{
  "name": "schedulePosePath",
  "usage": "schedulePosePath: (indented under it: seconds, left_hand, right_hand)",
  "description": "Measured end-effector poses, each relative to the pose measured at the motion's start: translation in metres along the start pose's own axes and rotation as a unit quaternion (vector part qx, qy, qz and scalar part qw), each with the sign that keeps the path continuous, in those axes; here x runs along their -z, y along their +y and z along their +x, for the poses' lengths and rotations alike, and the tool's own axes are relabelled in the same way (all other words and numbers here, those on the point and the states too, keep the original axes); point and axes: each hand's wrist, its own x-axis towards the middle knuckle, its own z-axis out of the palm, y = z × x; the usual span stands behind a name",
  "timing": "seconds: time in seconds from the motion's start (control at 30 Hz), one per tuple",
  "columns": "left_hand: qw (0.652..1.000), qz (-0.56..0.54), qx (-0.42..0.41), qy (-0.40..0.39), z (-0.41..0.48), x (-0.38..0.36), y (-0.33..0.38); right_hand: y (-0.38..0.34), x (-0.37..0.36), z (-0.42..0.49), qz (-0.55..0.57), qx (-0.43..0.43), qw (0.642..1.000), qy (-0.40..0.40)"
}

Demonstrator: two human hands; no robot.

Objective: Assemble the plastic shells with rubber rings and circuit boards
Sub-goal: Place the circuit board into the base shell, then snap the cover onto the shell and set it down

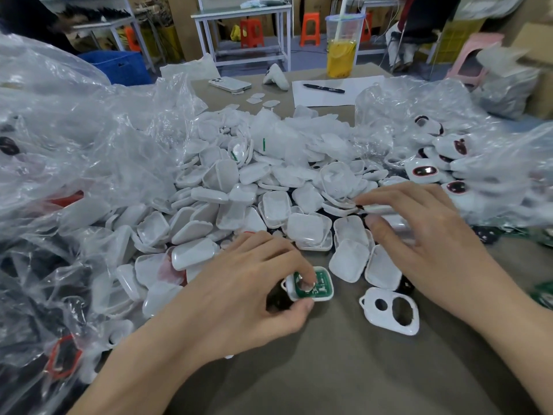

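- Plastic shell (330,292): sits open side up at the near edge of the shell pile (254,205), low over the table (344,369), with a green circuit board (322,285) seated in it.
- Left hand (248,283): the thumb grips the near rim and the index fingertip presses down on the board.
- Right hand (425,235): reaches into the pile; thumb and forefinger pinch a white part (380,208), too blurred to identify.
- Handling (judgement): light, rigid, thin-walled and smooth. Hold it by opposite outer rims. Press the board evenly, clear of its components.
- Two-hole shell half (389,314): lies just to the right, not touching.
- Left clear bag (74,145): holds black and red ring-like parts.
- Right clear bag (478,163): holds white units with dark oval windows (423,171).
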Motion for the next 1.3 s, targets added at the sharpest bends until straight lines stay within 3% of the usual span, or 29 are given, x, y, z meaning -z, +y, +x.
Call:
schedulePosePath:
  seconds: [0.3,0.8,0.93,1.3]
  left_hand:
    - [1.000,-0.013,0.006,-0.002,-0.002,0.000,0.001]
    - [0.976,-0.010,0.099,0.195,-0.014,0.002,0.003]
    - [0.969,-0.010,0.110,0.220,-0.034,-0.001,0.015]
    - [0.968,-0.014,0.167,0.188,-0.044,0.000,0.020]
  right_hand:
    - [0.015,0.004,0.000,-0.013,-0.069,0.996,0.062]
    - [-0.035,0.004,-0.049,-0.106,-0.062,0.985,0.125]
    - [-0.043,0.005,-0.071,-0.132,-0.098,0.982,0.092]
    - [-0.042,-0.009,-0.044,-0.157,-0.167,0.972,-0.055]
